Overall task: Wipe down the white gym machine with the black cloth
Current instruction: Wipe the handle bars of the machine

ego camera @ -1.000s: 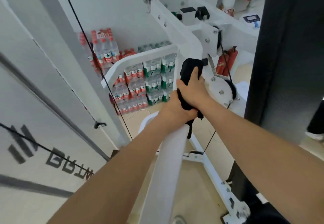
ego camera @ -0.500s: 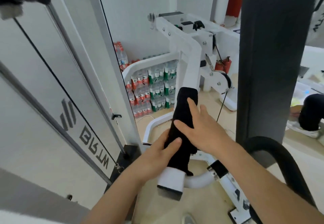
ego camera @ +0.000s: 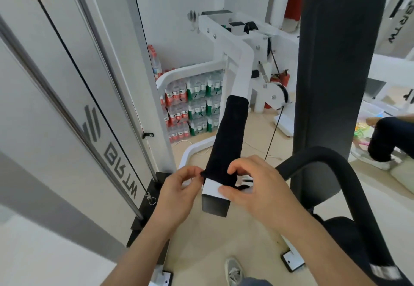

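Long black cloth [ego camera: 228, 142] draped along white square-tube gym machine arm [ego camera: 214, 192], left hand [ego camera: 179, 192] pinching its lower left edge, right hand [ego camera: 253, 187] apparently pinching its lower right corner

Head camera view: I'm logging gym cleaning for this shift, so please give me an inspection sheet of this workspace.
Surface: white machine beam slopes up away from the camera; its near end is bare.
Job's things: black cloth lies lengthwise along the beam.
Clutter: water bottle packs are stacked on the floor behind the frame.
Hands: left hand pinches the cloth's near left corner; right hand holds its near right edge.
Cables: black cable runs down the left panel; thin cable drops beside the beam.
Surroundings: black padded backrest at right; another person's leg at far right.
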A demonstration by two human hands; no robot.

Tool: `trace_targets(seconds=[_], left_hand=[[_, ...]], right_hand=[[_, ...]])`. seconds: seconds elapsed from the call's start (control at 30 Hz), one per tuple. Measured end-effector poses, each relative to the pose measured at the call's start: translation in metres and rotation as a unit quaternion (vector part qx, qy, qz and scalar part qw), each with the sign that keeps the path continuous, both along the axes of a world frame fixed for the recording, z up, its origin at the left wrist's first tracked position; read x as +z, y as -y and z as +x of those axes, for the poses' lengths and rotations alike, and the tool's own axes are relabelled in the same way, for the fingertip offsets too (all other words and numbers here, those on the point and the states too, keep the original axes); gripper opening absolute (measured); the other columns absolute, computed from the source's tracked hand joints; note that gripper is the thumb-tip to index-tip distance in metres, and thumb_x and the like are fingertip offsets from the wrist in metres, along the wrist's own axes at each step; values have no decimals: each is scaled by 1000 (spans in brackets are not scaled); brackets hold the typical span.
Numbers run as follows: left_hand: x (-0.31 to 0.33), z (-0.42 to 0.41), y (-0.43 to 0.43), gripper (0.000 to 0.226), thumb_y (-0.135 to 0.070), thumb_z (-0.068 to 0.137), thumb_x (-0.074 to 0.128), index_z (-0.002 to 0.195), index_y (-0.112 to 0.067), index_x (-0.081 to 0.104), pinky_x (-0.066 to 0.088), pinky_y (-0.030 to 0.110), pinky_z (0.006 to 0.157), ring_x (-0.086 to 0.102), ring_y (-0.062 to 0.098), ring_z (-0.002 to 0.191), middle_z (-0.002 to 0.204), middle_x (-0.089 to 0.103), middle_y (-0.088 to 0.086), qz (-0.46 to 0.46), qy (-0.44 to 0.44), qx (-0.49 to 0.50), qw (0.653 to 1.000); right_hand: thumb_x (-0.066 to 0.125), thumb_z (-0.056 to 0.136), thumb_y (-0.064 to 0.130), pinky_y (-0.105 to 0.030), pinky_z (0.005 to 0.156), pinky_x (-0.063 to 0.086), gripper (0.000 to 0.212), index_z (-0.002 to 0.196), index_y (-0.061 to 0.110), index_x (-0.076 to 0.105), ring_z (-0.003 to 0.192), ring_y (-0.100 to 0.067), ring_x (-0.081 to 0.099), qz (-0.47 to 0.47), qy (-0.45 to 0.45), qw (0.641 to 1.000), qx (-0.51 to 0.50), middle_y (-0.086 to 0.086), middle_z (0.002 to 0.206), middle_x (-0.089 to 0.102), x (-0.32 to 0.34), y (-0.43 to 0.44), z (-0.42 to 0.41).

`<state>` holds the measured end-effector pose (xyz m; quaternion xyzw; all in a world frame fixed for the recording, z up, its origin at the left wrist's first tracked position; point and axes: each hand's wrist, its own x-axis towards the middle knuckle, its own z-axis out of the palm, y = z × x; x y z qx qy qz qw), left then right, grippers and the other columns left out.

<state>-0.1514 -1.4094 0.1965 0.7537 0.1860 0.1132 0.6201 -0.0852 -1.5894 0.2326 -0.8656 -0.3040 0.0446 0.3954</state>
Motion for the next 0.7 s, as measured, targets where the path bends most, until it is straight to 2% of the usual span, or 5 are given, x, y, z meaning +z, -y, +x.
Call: trace_targets(seconds=[0.1, 0.27, 0.53, 0.6, 0.7], left_hand=[[11, -2, -10, 16, -15, 100, 53, 92, -19, 67, 46, 33, 70, 57, 17, 74, 81, 66, 10, -30, 36, -26, 999], [43, 13, -33, 20, -13, 102, 48, 94, -21, 64, 45, 31, 72, 56, 14, 74, 81, 63, 8, 60, 28, -115, 991], [90, 72, -53, 16, -18, 95, 62, 92, -25, 77, 51, 22, 83, 69, 5, 84, 84, 75, -8, 104, -26, -96, 990], [83, 94, -51, 17, -19, 97, 59, 94, -26, 75, 42, 14, 81, 63, -7, 82, 84, 70, -21, 210, -29, -58, 976], [61, 105, -38, 20, -16, 99, 54, 103, -24, 72, 39, 16, 83, 60, 4, 94, 97, 63, -18, 318, 2, 21, 948]], right_hand=[[70, 85, 36, -16, 74, 46, 11, 94, 38, 63, 93, -1, 54, 18, 14, 1000, 18, 22, 96, 49, -5, 0, -4], [59, 96, 17, -26, 69, 46, 8, 92, 19, 66, 82, -9, 57, 76, 54, 995, -28, 11, 84, 62, 2, -8, 11], [56, 99, 24, -17, 83, 50, 19, 96, 21, 75, 87, -2, 66, 33, -137, 990, -10, 10, 90, 73, 61, -7, 97], [55, 100, 27, -24, 86, 51, 19, 99, 22, 73, 92, -10, 65, -49, -112, 992, -30, 9, 93, 71, 56, -6, 116], [46, 102, 31, -38, 93, 48, 25, 122, 28, 62, 108, -17, 58, -252, 11, 966, -60, 4, 116, 60, 40, -3, 129]])
